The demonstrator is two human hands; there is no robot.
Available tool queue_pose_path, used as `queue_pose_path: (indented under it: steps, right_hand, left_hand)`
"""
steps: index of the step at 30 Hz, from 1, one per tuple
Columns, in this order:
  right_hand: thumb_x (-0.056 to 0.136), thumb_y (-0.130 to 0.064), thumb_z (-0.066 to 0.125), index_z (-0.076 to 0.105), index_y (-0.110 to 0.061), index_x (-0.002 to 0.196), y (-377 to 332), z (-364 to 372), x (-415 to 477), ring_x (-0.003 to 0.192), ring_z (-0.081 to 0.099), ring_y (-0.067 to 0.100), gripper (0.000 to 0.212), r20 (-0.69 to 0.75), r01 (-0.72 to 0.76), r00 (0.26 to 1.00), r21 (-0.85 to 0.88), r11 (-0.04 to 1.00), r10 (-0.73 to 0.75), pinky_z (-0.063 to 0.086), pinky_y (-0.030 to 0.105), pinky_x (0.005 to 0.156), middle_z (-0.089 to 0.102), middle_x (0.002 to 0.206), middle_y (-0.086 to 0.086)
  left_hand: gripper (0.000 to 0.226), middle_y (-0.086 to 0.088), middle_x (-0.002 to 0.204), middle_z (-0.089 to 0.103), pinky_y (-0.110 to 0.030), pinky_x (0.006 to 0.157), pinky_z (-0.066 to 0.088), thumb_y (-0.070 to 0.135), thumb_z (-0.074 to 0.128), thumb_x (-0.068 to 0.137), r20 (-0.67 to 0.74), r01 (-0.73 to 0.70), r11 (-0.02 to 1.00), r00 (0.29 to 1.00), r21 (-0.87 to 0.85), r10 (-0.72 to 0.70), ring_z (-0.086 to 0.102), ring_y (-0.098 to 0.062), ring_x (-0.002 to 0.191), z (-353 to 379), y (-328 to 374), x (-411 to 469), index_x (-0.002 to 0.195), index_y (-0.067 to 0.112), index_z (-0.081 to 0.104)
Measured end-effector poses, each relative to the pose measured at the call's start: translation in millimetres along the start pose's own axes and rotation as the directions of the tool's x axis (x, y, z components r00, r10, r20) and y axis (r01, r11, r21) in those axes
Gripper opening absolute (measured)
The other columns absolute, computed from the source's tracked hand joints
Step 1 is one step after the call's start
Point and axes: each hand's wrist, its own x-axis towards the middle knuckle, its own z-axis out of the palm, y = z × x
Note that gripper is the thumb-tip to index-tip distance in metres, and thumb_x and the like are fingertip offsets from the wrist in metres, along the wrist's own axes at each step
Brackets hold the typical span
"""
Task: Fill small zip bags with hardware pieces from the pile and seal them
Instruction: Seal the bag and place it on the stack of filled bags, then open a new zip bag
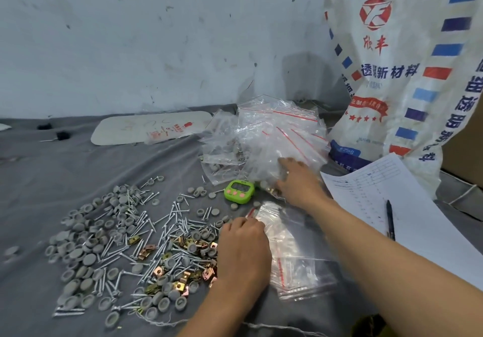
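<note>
Glossy clear plastic zip bags (295, 253), shiny metal screws (146, 229), matt grey cloth (52, 180)

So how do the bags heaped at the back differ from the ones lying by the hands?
The back heap is tumbled and puffy; the near stack lies flat and tidy. Several bags in the back heap hold grey pieces; the near stack looks empty. Both are clear plastic with red zip strips.

Hardware pile (136, 248) lies left of empty bags (295, 253); timer (239, 191) behind.
</note>
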Motion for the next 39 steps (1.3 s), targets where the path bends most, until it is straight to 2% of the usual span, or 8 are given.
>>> queue_pose_path:
  steps: [5,10,20,23,26,33,36,39]
  right_hand:
    - [0.104,-0.038,0.043,0.013,-0.023,0.163,8,32,-1,0.154,0.020,0.028,0.068,0.020,0.089,0.996,-0.135,0.987,-0.087,0.020,0.046,0.125,0.017,0.170,0.004]
    - [0.091,-0.006,0.057,0.069,-0.024,0.129,-5,-6,-19,0.127,0.059,0.023,0.043,-0.132,-0.067,0.985,0.310,0.948,0.113,0.044,0.037,0.112,0.067,0.136,0.001]
    - [0.093,-0.035,0.070,0.079,-0.022,0.084,-51,-55,-83,0.091,0.071,0.019,0.018,0.018,-0.188,0.963,0.758,0.625,0.269,0.055,0.034,0.075,0.079,0.095,-0.005]
    - [0.078,-0.080,0.060,0.081,-0.020,0.087,-76,-53,-102,0.078,0.069,0.022,0.065,0.199,-0.231,0.973,0.825,0.516,0.119,0.051,0.037,0.075,0.078,0.084,0.001]
    - [0.085,-0.045,0.080,0.082,-0.025,0.078,-102,-39,-113,0.066,0.067,0.016,0.021,0.252,-0.186,0.965,0.849,0.495,-0.069,0.051,0.031,0.071,0.077,0.077,0.004]
    - [0.094,0.003,0.065,0.080,-0.011,0.081,-152,-14,-108,0.062,0.064,0.013,0.024,0.413,-0.371,0.850,0.910,0.185,-0.325,0.055,0.025,0.061,0.071,0.076,0.006]
    - [0.095,0.003,0.064,0.081,-0.011,0.080,-164,-2,-100,0.064,0.064,0.013,0.026,0.453,-0.412,0.817,0.892,0.188,-0.357,0.056,0.023,0.060,0.071,0.076,0.007]
    - [0.093,0.006,0.065,0.082,-0.009,0.080,-172,9,-95,0.065,0.067,0.011,0.026,0.453,-0.410,0.823,0.891,0.195,-0.342,0.056,0.020,0.060,0.073,0.079,0.007]
  left_hand:
    - [0.019,0.002,0.068,0.068,-0.035,0.066,0.049,0.008,0.080,0.069,-0.059,0.018,1.000,0.998,-0.026,-0.019,0.064,-0.023,0.068,8,-3,4,0.063,0.020,0.067]
    - [0.025,0.007,0.084,0.074,-0.033,0.085,0.041,0.033,0.053,0.098,-0.057,0.208,0.950,0.972,-0.234,-0.227,0.064,-0.018,0.080,-5,-3,3,0.082,0.026,0.072]
    - [0.014,0.019,0.081,0.076,-0.025,0.067,0.053,0.024,0.072,0.092,0.347,0.434,0.041,0.770,-0.900,-0.536,0.071,-0.005,0.085,-74,-12,29,0.083,0.029,0.081]
    - [0.011,0.022,0.073,0.073,-0.020,0.055,0.051,0.029,0.073,0.092,0.263,0.405,0.119,0.763,-0.907,-0.590,0.069,0.004,0.069,-98,-29,30,0.083,0.029,0.079]
    - [0.010,0.011,0.081,0.077,-0.035,0.073,0.059,0.028,0.073,0.092,0.231,0.412,0.171,0.755,-0.895,-0.614,0.074,-0.012,0.083,-123,-53,21,0.085,0.027,0.080]
    - [0.061,-0.018,0.149,0.052,-0.060,0.116,0.035,0.039,0.069,0.093,0.527,0.552,-0.171,0.832,-0.816,0.172,0.046,-0.040,0.139,-171,-150,-25,0.147,0.017,0.052]
    - [0.067,-0.022,0.151,0.049,-0.064,0.122,0.018,0.015,0.067,0.087,0.521,0.521,-0.209,0.851,-0.827,0.062,0.032,-0.047,0.146,-171,-180,-33,0.151,0.013,0.045]
    - [0.074,-0.020,0.139,0.060,-0.053,0.112,0.044,-0.001,0.079,0.071,0.487,0.477,-0.192,0.873,-0.857,-0.003,0.056,-0.040,0.130,-172,-205,-39,0.141,0.007,0.057]
